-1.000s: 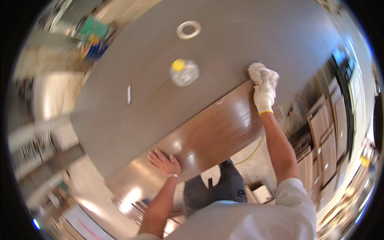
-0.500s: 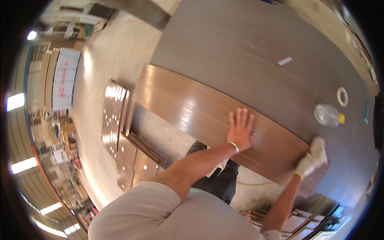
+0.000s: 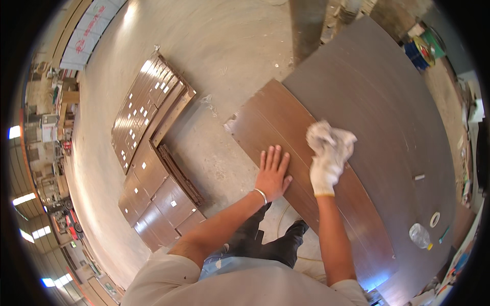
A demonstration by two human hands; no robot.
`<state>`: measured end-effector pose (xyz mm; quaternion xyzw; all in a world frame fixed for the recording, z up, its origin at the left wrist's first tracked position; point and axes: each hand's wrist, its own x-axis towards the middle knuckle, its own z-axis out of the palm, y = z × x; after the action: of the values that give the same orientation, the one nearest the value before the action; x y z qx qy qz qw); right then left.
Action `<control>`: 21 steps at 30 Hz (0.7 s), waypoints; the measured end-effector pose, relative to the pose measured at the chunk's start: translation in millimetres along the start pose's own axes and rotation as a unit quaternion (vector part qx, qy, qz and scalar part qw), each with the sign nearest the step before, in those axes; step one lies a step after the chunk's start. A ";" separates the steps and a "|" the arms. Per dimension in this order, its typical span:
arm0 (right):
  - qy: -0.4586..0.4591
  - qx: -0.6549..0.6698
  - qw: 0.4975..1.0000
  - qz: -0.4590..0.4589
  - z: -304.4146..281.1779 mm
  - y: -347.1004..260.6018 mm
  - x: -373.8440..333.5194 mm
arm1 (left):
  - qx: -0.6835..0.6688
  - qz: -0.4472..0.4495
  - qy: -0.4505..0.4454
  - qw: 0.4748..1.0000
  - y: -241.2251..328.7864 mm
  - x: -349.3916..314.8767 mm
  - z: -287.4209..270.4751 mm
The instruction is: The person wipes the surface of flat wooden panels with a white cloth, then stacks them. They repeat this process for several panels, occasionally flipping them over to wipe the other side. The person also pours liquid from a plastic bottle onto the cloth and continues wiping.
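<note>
A long brown wooden panel [image 3: 265,115] lies along the near edge of a large dark grey tabletop [image 3: 377,97]. My left hand [image 3: 273,176], bare and with a bracelet at the wrist, rests flat on the panel near its front edge, fingers stretched out. To its right my right hand [image 3: 325,176], in a white knitted glove, is closed around a crumpled white rag [image 3: 332,140]. The rag is over the panel's far edge, where panel and tabletop meet. Bunched cloth hides the gloved fingertips.
On the tabletop at the right are a clear plastic bottle [image 3: 419,235] with a yellow cap, a tape roll [image 3: 434,219] and a small white piece [image 3: 419,177]. Brown panels with white labels [image 3: 148,112] are stacked on the floor at left. A post [image 3: 307,25] stands beyond the table.
My right hand has moved from the panel's right end leftward to its far edge, and the rag now shows plainly. The left hand has shifted toward the left end. The view has turned.
</note>
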<state>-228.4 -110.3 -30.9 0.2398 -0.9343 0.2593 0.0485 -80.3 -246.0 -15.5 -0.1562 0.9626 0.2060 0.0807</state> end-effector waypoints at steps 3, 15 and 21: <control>0.012 0.011 0.994 -0.108 71.0 -66.3 87.2 | -0.018 0.035 -0.061 0.997 -11.8 0.0 2.0; -0.261 0.030 0.927 -0.267 96.4 -129.0 93.1 | -0.041 0.019 -0.218 0.975 -5.2 6.7 -10.7; -0.116 -0.012 0.990 -0.083 115.1 -131.6 149.2 | -0.046 0.028 -0.097 0.994 -4.5 2.0 -10.1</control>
<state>-293.6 -330.6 -37.2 0.3442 -0.9135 0.2139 -0.0360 -81.5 -254.7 -8.5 -0.1122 0.9438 0.2663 0.1606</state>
